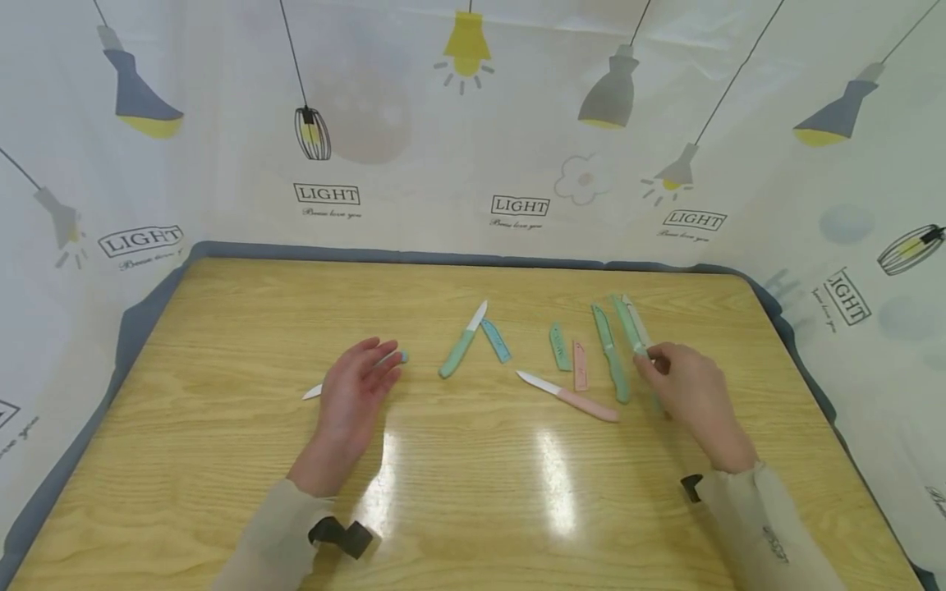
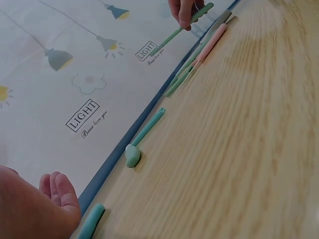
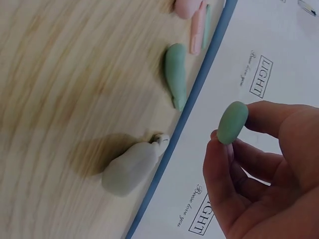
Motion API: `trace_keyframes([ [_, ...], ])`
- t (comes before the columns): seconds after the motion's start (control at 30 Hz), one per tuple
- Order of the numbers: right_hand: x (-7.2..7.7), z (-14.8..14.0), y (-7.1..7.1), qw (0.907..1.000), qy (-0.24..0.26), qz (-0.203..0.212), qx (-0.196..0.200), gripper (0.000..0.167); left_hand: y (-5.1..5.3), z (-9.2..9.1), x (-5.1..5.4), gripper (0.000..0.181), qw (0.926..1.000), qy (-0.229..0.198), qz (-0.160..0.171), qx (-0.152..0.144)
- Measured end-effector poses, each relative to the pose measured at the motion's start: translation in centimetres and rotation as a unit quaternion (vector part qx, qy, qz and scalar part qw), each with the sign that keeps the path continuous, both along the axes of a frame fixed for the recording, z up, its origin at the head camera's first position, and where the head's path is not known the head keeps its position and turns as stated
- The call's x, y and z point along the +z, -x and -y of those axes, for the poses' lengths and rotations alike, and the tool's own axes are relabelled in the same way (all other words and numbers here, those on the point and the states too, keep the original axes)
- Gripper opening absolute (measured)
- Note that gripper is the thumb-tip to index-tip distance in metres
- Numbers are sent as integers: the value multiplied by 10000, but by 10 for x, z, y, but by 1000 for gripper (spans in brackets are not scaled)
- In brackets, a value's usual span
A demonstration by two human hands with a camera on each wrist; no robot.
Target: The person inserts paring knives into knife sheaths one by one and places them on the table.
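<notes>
My right hand (image 1: 691, 398) (image 3: 269, 164) pinches a green knife (image 1: 628, 324) (image 3: 233, 122) between thumb and fingers, above a grey knife (image 3: 132, 167) on the table. Relaxed, my left hand (image 1: 355, 394) (image 2: 40, 209) is over a knife with a white blade (image 1: 312, 392) and a blue-green handle (image 2: 91, 222); whether they touch I cannot tell. Between the hands lie an uncovered green-handled knife (image 1: 460, 353), a blue sheath (image 1: 496, 341), a green sheath (image 1: 560, 346), a pink sheath (image 1: 580, 365), a pink-handled knife (image 1: 587, 405) and a green knife with a covered blade (image 1: 611, 357).
The wooden table (image 1: 473, 492) reaches a dark blue-grey edge (image 1: 399, 255) at the back. Behind and beside it hangs a white sheet (image 1: 443, 148) printed with lamps.
</notes>
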State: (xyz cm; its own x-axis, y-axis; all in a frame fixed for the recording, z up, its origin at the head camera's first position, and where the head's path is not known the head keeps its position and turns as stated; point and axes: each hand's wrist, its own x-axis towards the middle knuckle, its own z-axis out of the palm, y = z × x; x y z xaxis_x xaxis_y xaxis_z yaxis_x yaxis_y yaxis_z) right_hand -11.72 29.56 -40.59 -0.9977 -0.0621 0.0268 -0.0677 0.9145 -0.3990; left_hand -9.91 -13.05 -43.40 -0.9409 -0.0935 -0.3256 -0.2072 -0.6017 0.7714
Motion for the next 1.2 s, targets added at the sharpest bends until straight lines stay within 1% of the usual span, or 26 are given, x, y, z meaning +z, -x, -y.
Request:
trace_keyframes([
  [0.2, -4, -1, 10, 9995, -325, 55, 26, 40, 0, 3, -2, 22, 10000, -23, 60, 62],
  [0.4, -8, 5, 22, 9972, -611, 416, -55, 36, -1, 5, -3, 19, 9998, -14, 140, 111],
  [0.5, -10, 8, 26, 9964, -708, 465, 5, 38, -1, 6, -3, 18, 9998, -43, 158, 136],
  [0.63, -12, 12, 30, 9945, -937, 440, 127, 42, -1, 7, -3, 18, 9998, -54, 143, 153],
  [0.8, -15, 13, 35, 9906, -1248, 514, 210, 44, -1, 7, -4, 17, 9998, -79, 118, 154],
  [1.0, -16, 17, 39, 9880, -1413, 602, 168, 43, -1, 6, -5, 17, 9998, -76, 84, 136],
  [1.2, -19, 18, 41, 9876, -1452, 582, 111, 43, -3, 6, -8, 20, 10000, 31, 57, -2],
])
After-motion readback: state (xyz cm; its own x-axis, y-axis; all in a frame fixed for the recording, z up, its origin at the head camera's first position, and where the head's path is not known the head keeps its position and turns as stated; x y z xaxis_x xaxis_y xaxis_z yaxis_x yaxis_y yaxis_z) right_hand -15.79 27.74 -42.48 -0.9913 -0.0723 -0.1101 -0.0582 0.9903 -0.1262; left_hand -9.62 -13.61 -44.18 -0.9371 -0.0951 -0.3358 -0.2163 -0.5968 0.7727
